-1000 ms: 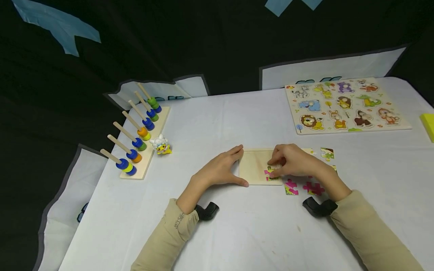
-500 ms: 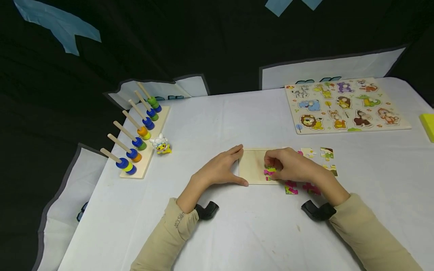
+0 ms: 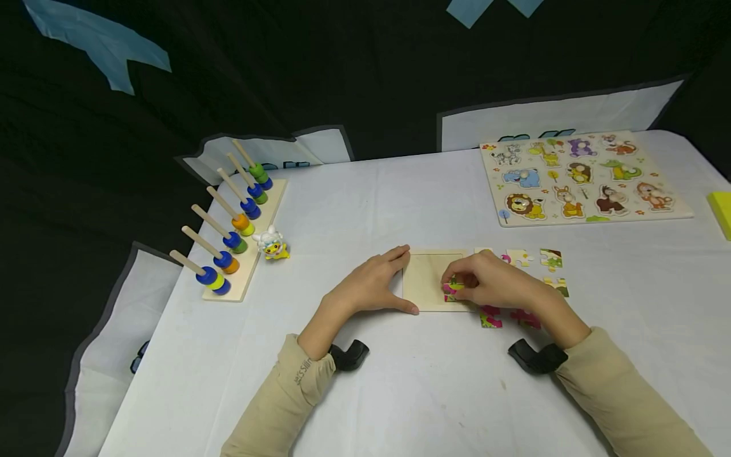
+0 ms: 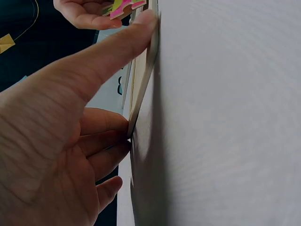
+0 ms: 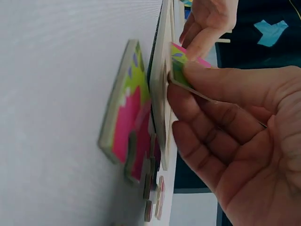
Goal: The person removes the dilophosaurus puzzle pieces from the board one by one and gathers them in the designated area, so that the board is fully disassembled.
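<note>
A shallow wooden puzzle tray [image 3: 425, 273] with a thin raised border lies on the white table. My left hand [image 3: 368, 282] rests at its left side, thumb stretched along the near edge and fingertips against the far left corner; the left wrist view shows the thumb [image 4: 117, 49] on the tray's rim. Over the tray's right part, my right hand [image 3: 495, 278] pinches a pink and green jigsaw piece [image 3: 450, 291] between thumb and fingers. In the right wrist view this piece [image 5: 179, 73] is tilted, just above the tray. The right hand hides some of the tray.
Several loose jigsaw pieces lie right of the tray, such as a pink one [image 3: 490, 318] and a green one [image 3: 551, 258]. An animal peg puzzle [image 3: 588, 178] is behind. At left stand a peg board with rings [image 3: 234, 276] and a small figurine [image 3: 271, 245]. A yellow block [image 3: 722, 212] sits far right.
The right hand has shifted slightly left over the tray, and the jigsaw piece has turned in its fingers, showing more green. The left hand has stayed in place.
</note>
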A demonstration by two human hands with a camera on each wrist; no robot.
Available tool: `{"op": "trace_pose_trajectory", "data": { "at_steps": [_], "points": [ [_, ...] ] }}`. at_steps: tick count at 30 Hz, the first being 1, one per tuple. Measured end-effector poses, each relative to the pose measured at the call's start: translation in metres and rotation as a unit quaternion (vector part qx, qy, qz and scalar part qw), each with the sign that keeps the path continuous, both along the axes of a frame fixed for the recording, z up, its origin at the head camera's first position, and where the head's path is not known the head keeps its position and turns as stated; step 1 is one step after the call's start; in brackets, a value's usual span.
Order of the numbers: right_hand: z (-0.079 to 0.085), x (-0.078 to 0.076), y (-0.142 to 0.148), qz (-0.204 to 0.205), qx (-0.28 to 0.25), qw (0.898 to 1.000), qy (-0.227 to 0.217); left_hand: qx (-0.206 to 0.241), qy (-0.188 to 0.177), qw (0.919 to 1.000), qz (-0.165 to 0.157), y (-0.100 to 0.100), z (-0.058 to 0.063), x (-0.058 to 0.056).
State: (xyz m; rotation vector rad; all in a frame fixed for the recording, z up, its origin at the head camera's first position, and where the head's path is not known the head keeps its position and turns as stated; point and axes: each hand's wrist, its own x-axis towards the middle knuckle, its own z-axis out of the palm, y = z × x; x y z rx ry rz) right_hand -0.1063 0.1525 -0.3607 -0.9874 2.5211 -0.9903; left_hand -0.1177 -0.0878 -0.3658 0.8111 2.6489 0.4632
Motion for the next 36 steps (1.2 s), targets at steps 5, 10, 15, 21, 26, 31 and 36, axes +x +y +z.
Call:
{"op": "trace_pose_trajectory", "data": {
  "at_steps": [5, 10, 15, 21, 26, 31, 36],
  "points": [
    [0.006, -0.001, 0.005, 0.003, -0.027, 0.998, -0.055, -0.027, 0.034, 0.9990, -0.013, 0.000, 0.001, 0.001],
    [0.013, -0.003, 0.016, -0.013, -0.060, 0.995, -0.078, -0.044, 0.048, 0.9978, -0.016, 0.001, 0.000, 0.001],
    [0.021, -0.005, 0.032, -0.054, -0.095, 0.988, -0.110, -0.036, 0.044, 0.9983, -0.013, 0.001, -0.001, 0.002],
    [0.028, -0.005, 0.049, -0.078, -0.154, 0.981, -0.083, -0.020, 0.032, 0.9993, -0.007, 0.001, 0.000, 0.002],
    [0.027, -0.001, 0.066, -0.090, -0.140, 0.984, -0.062, -0.018, 0.027, 0.9995, -0.004, 0.001, 0.001, 0.002],
    [0.026, 0.003, 0.083, -0.098, -0.124, 0.985, -0.068, -0.021, 0.022, 0.9996, 0.000, 0.001, 0.002, 0.003],
    [0.021, 0.007, 0.105, -0.094, -0.107, 0.985, -0.098, -0.018, 0.018, 0.9997, 0.002, 0.002, 0.001, 0.004]
  ]
}}
